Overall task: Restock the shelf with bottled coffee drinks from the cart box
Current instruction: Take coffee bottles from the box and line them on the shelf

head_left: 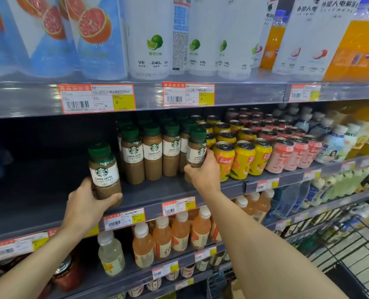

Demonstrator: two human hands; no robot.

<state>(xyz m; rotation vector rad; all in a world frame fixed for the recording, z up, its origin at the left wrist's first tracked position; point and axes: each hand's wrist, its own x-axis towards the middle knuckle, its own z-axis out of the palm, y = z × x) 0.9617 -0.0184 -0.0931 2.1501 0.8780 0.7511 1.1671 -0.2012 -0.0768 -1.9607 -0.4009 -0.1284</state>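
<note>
Green-capped latte bottles already fill several rows on the grey shelf [157, 190], but its left stretch stands bare, so restocking looks partway done. Near left, the left hand [86, 203] grips one coffee bottle [104, 169] at the shelf edge; farther right, the right hand [205, 169] grasps another bottle [197, 147] beside the rows.

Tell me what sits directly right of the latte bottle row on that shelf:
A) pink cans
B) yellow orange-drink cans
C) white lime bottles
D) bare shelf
B: the yellow cans stand right beside the latte bottle that the right hand grips; the pink ones are farther right.
</note>
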